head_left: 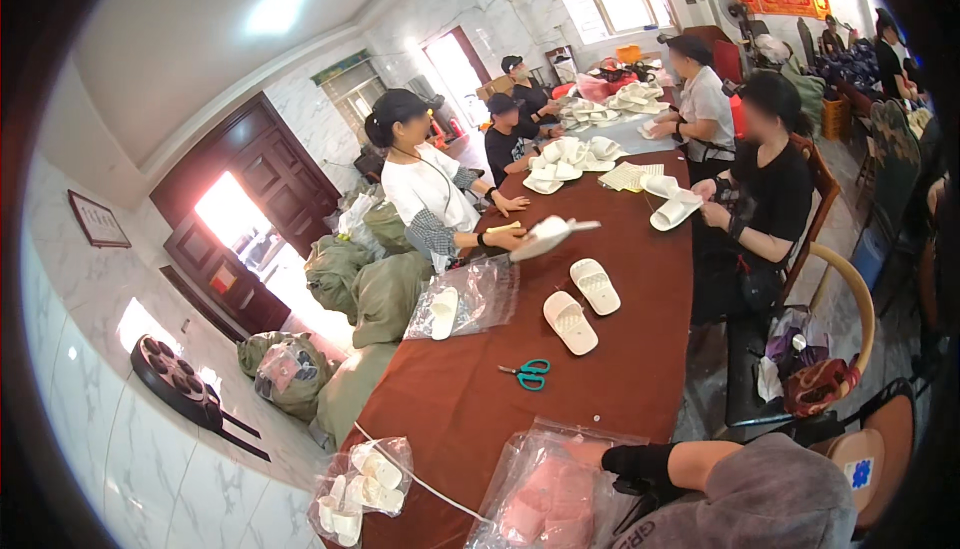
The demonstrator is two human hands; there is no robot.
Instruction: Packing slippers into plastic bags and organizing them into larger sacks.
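At a long table spread with dark red cloth [640, 369], a worker's right hand [588, 452], black-cuffed at the wrist, lies at the mouth of a crinkled clear plastic bag [505, 464] holding a pair of soft pink slippers [545, 511], on the near side of the green-handled scissors [527, 373]. The film hides the fingers, so whether they are spread or closed cannot be told; the left hand is out of view. Beyond the scissors lie two white perforated slippers [582, 304]. The job appears to want a flat hand, the pair kept stacked, and the thin film not snagged.
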